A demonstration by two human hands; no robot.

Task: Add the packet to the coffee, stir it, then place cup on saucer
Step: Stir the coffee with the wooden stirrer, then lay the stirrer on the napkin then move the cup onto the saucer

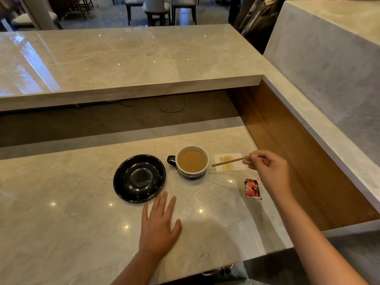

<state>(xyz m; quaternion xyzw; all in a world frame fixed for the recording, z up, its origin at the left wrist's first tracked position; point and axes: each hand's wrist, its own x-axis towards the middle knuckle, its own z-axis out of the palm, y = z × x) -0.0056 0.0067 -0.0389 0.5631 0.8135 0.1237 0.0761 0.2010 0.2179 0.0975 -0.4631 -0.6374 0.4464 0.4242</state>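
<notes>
A cup [192, 161] with a white inside, dark outside and dark handle stands on the marble counter, filled with light brown coffee. To its left lies an empty black saucer [139, 177]. My right hand [265, 167] pinches a wooden stir stick [229, 161] by its far end; the stick hovers over a stained white napkin [230, 162] just right of the cup. A red and black packet [252, 187] lies on the counter below that hand. My left hand [159, 224] rests flat on the counter, fingers apart, just below the saucer.
A raised marble ledge [123, 64] runs across behind the work counter, and a wooden side wall [287, 153] closes the right side. The counter's front edge [205, 270] is close to me. Chairs stand in the room beyond.
</notes>
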